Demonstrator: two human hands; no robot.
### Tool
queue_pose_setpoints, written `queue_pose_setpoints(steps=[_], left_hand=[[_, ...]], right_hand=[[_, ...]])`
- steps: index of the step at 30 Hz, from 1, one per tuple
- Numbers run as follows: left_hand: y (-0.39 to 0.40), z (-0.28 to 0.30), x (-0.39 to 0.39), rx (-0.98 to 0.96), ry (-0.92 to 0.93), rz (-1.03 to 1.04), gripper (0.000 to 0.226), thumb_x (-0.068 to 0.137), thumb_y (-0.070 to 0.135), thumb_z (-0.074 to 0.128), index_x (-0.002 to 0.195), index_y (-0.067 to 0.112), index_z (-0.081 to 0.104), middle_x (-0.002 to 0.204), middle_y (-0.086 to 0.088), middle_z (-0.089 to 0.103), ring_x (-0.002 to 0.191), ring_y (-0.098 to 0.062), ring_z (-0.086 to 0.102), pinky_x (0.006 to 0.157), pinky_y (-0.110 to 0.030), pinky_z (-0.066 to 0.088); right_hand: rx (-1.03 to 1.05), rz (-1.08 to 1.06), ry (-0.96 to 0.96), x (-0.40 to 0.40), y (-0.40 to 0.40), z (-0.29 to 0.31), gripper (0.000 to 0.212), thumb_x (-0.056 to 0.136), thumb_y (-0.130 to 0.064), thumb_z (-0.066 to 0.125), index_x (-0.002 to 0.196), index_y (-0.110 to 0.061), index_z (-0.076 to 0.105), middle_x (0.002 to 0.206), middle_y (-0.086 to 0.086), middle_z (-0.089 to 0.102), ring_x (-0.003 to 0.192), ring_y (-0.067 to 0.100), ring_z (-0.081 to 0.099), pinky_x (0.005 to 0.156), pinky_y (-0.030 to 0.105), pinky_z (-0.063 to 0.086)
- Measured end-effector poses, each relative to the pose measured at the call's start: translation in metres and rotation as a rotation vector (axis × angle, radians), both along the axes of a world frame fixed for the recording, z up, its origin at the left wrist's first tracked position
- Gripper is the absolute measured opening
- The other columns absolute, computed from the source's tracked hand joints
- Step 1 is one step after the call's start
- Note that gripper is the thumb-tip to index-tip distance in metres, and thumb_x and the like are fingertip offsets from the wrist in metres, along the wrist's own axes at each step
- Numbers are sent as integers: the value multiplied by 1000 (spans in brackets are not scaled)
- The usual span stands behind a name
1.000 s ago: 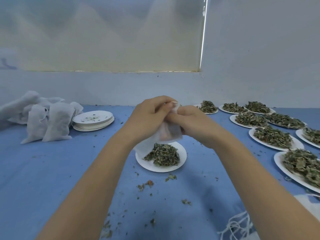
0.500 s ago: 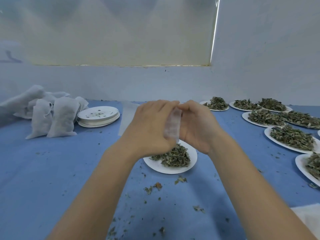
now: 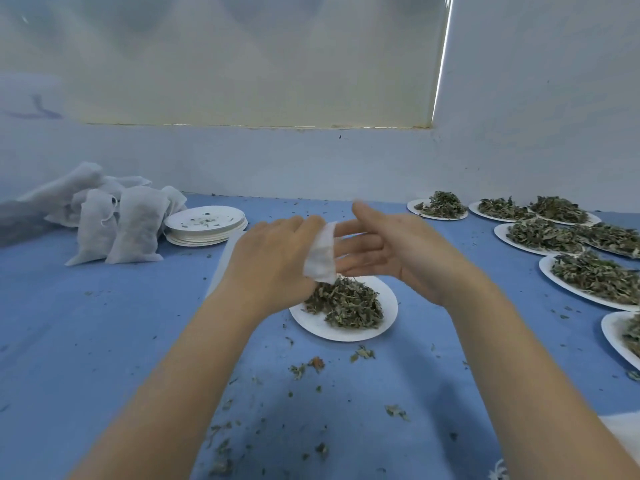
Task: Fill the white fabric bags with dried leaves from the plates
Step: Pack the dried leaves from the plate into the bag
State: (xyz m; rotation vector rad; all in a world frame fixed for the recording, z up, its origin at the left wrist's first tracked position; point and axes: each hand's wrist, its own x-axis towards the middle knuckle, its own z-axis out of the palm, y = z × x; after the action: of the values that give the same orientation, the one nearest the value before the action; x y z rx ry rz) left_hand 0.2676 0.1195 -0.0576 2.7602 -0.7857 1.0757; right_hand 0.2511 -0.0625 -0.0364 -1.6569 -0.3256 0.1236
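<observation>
While a person is leaning over a blue-covered table (image 3: 86,341), a small white fabric bag (image 3: 322,256) is hanging in the air between their two hands, just above a paper plate (image 3: 349,332) heaped with dried leaves (image 3: 346,301). The left hand (image 3: 273,261) is gripping the bag along its left side, fingers curling round the fabric, though the fingertips themselves are lying out of sight behind the cloth. The right hand (image 3: 391,251) is reaching in from the other side, palm facing left, fingers straight and slightly spread, with their tips lying against or just behind the bag's right edge; whether they are touching it is not clear. The bag's lower corner is dangling right over the leaf pile.

Crumbs of leaf (image 3: 311,365) are lying scattered on the cloth in front of the plate. Far to the left, filled white bags (image 3: 117,226) are leaning together in a heap, with a stack of used plates (image 3: 206,225) just beside them. Along the right, more plates of leaves (image 3: 543,237) are sitting in rows, running back toward a pale wall (image 3: 311,161).
</observation>
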Motion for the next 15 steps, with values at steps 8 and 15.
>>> queue_pose_setpoints(steps=[8,15], left_hand=[[29,-37,25,16,209,127,51,73,35,63,119,21,48,99,3,56,93,-23,49,69,-28,29],[36,-63,41,-195,409,141,60,69,40,66,122,26,44,113,3,54,104,-21,46,79,-29,33]], right_hand=[[-849,-297,-84,17,-17,-45,43,79,-58,61,115,-35,61,113,-11,59,97,6,54,75,23,40],[-1076,-274,-313,33,23,-65,59,83,-59,53,133,-28,47,137,-4,48,131,19,30,102,38,24]])
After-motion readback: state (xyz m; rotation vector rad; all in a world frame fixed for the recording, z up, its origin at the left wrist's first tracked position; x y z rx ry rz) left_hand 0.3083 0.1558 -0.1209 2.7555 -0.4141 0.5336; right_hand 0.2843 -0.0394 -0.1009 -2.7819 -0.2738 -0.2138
